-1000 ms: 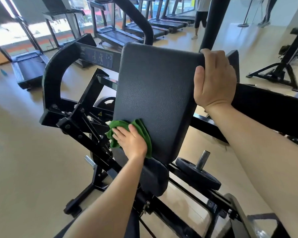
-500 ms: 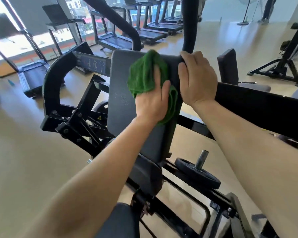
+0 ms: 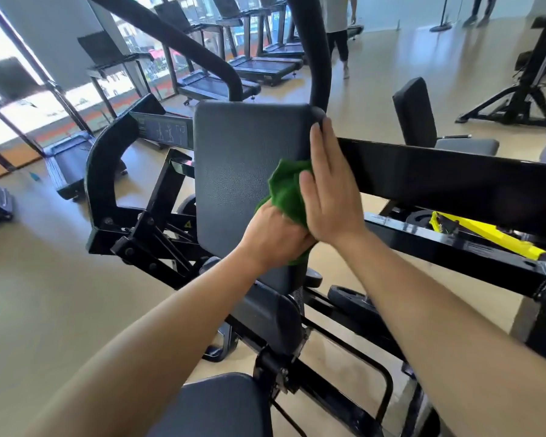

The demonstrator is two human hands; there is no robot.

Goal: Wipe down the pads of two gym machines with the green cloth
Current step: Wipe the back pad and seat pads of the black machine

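Tan glossy floor (image 3: 44,310), treadmills (image 3: 249,69) along bright windows (image 3: 0,48).

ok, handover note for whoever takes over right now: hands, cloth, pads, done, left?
Left hand: grips the green cloth and presses it to the lower right of the upright back pad.
Right hand: holds nothing. Its fingers are straight and lie flat along that pad's right edge, beside the cloth.
Done: this back pad is being wiped. How much is covered can't be told.
Left: probably the rest of this pad and the seat pad below it, then the second machine. Another padded seat stands behind on the right.
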